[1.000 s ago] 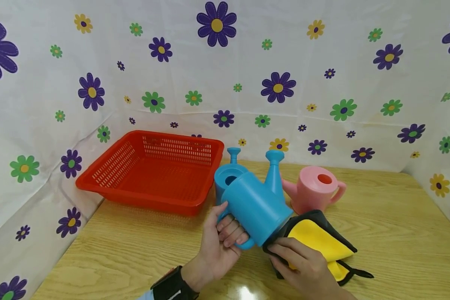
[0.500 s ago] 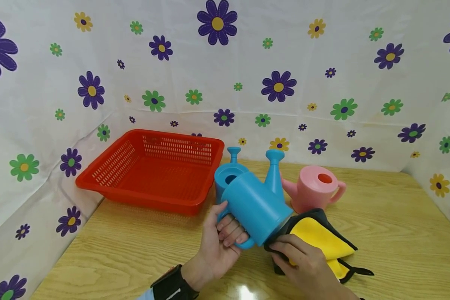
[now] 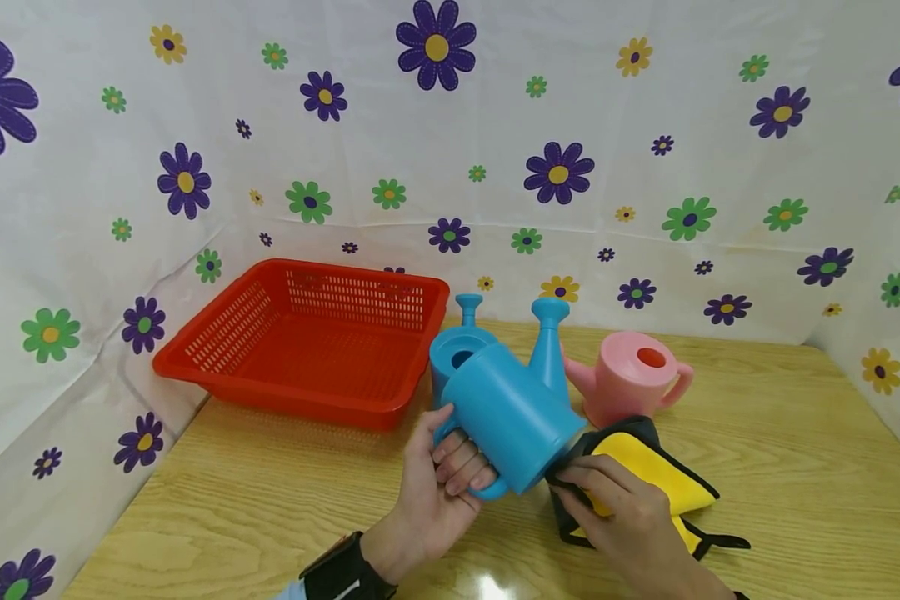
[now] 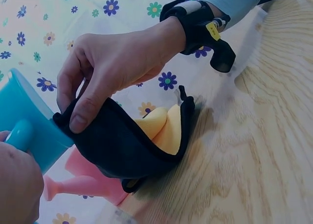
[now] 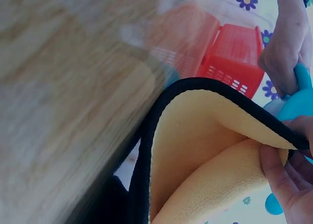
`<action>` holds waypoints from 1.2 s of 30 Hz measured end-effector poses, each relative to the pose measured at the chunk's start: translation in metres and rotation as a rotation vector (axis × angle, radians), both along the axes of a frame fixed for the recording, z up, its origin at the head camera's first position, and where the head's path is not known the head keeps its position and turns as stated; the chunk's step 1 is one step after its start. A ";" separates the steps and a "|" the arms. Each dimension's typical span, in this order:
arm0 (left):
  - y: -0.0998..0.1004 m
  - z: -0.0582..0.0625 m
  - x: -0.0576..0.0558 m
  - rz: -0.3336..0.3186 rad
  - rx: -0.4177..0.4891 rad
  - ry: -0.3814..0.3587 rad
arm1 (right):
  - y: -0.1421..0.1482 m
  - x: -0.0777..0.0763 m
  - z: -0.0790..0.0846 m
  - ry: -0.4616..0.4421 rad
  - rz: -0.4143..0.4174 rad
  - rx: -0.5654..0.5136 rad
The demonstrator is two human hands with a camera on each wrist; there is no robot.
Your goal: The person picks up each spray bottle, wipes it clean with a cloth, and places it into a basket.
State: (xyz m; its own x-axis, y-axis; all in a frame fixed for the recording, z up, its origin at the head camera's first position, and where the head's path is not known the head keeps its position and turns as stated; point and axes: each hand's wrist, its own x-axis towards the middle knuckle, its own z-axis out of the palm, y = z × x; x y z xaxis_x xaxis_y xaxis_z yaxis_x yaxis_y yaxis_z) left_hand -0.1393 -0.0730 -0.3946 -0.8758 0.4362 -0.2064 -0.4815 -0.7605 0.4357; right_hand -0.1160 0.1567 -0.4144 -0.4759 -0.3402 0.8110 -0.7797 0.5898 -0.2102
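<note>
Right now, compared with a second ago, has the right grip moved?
Yes: in the head view, the right grip has shifted slightly right, farther from the basket, and a little up the picture.

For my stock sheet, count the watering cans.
3: a blue can tilted in the left hand, another blue can partly hidden behind it, and a pink can behind the yellow-and-black cloth.
</note>
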 end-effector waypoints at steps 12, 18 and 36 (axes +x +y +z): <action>-0.009 -0.007 -0.001 -0.068 -0.067 0.148 | 0.021 -0.006 0.016 -0.075 -0.105 -0.118; -0.021 -0.013 -0.002 -0.132 -0.470 0.576 | 0.055 -0.014 0.047 -0.115 -0.202 -0.270; -0.047 -0.009 -0.031 -0.576 -1.043 0.765 | 0.116 -0.044 0.121 -0.209 -0.481 -0.143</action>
State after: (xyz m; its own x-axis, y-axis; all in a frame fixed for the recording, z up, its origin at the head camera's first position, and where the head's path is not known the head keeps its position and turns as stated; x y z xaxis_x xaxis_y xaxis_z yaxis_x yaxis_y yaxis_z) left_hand -0.1703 -0.1202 -0.4033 -0.6706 0.7105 -0.2135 -0.0016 0.2864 0.9581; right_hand -0.1597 0.2724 -0.2934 -0.7068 0.0627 0.7046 -0.3616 0.8240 -0.4361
